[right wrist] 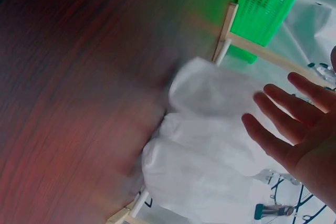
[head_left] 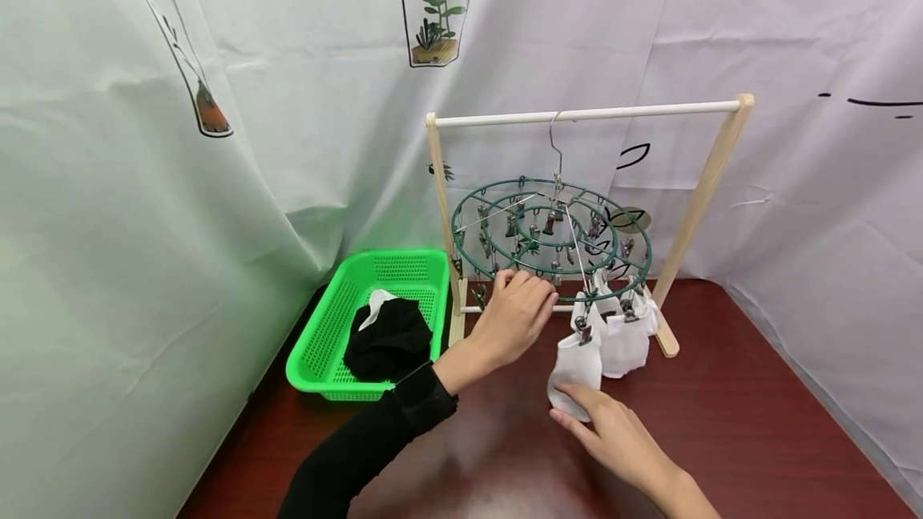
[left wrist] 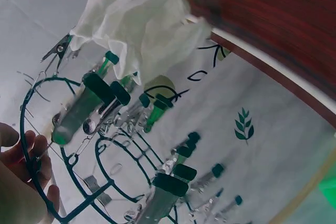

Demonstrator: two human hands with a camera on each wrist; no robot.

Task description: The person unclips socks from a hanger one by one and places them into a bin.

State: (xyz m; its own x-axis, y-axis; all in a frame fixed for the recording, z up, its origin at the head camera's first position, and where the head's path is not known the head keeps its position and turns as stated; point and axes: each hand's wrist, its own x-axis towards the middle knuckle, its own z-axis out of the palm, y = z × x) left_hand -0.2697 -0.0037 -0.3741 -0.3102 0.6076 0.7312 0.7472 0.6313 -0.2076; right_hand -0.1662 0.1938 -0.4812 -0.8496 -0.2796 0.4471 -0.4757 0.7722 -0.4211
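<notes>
From the head view, the dark red table [head_left: 764, 431] spreads to the right of my right hand [head_left: 613, 432], its far edge meeting the printed curtain [head_left: 815, 207]. The green basket [head_left: 346, 388] stands near the left edge, left of the wooden stand [head_left: 698, 203]. My left hand [head_left: 513, 315] is at the front rim of the round hanger [head_left: 555, 199]; the nearest white cloth [head_left: 579, 367] hangs clipped from the hanger, just at my right fingertips.

In the left wrist view, my left fingers curl about the hanger's green rim, beside hanging clips [left wrist: 81, 111].

In the right wrist view, my right fingers are spread and nearly straight, gripping nothing. White cloths hang just beyond them, over the table; whether I touch one I cannot tell.
</notes>
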